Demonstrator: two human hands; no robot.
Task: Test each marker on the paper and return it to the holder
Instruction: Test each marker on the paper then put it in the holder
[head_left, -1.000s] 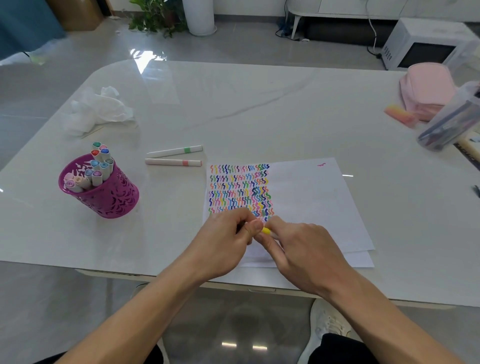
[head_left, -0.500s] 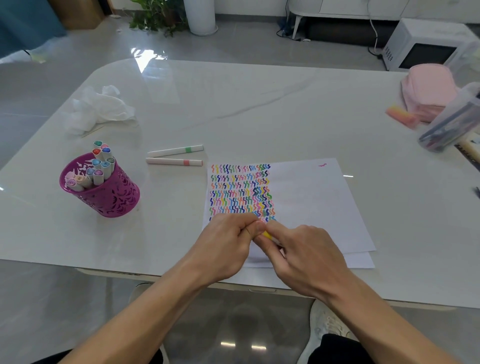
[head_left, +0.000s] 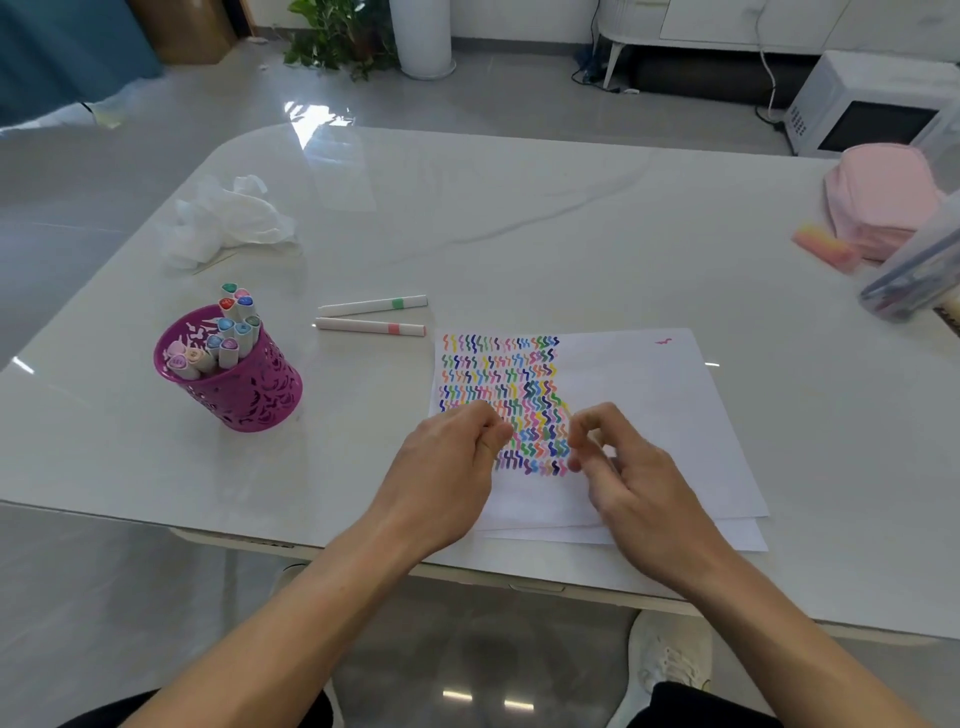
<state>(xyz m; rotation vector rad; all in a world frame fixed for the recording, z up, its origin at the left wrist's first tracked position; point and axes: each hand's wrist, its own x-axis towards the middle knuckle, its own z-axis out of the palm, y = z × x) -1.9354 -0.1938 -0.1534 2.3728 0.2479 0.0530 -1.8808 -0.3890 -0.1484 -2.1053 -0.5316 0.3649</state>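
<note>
Paper (head_left: 639, 415): white sheets stacked near the front edge of the table (head_left: 519, 218); left portion filled with rows of short coloured squiggles, one small pink mark near the far right corner.

Left hand (head_left: 447, 467): over the paper's near left part, fingers curled into a loose fist with thumb against forefinger; whether it pinches anything cannot be told.

Right hand (head_left: 628, 467): over the paper just right of the squiggle block, apart from the left hand, fingers bent and blurred; whether anything sits between them cannot be told.

Holder (head_left: 234, 384): purple perforated cup, well left of the paper, upright, with a cluster of capped markers (head_left: 223, 338) leaning in it.

Loose markers: two white-barrelled ones lie side by side just beyond the paper's far left corner, the green-banded marker (head_left: 373, 305) farther, the pink-banded marker (head_left: 370, 327) nearer.

Crumpled tissue (head_left: 228, 218): far left of the paper, beyond the holder.

Pink pouch (head_left: 878, 197): far right of the paper, at the table's edge, with a clear container (head_left: 914, 270) in front of it.
</note>
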